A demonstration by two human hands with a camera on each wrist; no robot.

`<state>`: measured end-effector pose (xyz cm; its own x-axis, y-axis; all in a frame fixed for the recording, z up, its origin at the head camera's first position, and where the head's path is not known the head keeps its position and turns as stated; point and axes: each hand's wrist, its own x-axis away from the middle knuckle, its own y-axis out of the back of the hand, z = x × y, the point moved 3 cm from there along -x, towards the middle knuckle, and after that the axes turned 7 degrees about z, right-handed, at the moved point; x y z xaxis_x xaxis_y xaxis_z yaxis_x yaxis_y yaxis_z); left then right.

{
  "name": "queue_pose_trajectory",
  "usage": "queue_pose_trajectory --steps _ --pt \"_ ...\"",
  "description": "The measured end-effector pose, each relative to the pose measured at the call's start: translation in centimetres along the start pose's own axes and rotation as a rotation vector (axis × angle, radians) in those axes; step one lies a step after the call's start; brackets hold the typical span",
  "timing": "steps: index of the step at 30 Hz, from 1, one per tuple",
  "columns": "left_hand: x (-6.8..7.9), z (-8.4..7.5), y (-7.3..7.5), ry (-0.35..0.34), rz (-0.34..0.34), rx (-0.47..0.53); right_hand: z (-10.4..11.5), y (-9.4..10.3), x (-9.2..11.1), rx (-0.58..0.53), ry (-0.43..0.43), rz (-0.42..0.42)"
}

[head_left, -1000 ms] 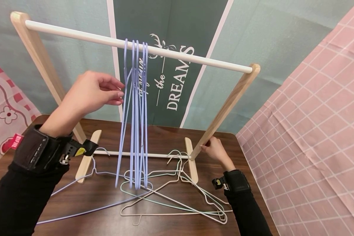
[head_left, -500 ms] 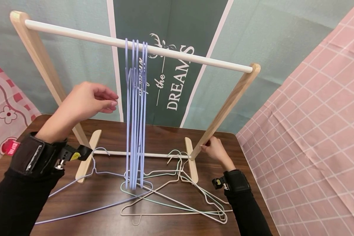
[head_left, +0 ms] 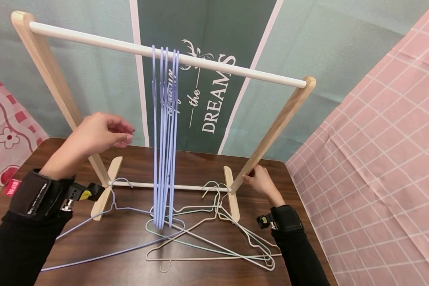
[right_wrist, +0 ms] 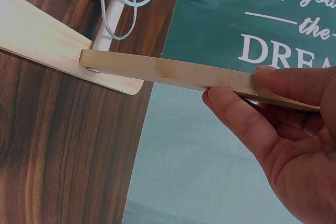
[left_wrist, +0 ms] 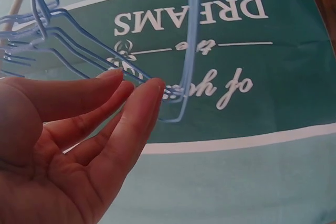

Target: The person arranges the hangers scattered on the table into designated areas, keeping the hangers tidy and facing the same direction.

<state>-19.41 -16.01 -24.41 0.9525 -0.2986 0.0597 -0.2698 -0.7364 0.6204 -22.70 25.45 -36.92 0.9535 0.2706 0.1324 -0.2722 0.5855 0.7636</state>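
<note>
Lilac hangers bunched on your white top rail, likely light, springy, slick, best taken by the neck; your left hand loosely curled near them, empty, fingertip contact hard to tell, your right hand pinching the wooden post

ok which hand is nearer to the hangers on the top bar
Left. The left hand is beside the hanging hangers, to their left, with a gap between. The right hand is farther off, gripping the right post low down.
</note>
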Motion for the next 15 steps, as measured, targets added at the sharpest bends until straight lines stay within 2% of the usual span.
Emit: queue_pose_trajectory --steps 15 --pt "0.0 3.8 -1.2 0.046 0.089 -0.05 0.2 0.0 0.1 -0.004 -0.001 0.005"
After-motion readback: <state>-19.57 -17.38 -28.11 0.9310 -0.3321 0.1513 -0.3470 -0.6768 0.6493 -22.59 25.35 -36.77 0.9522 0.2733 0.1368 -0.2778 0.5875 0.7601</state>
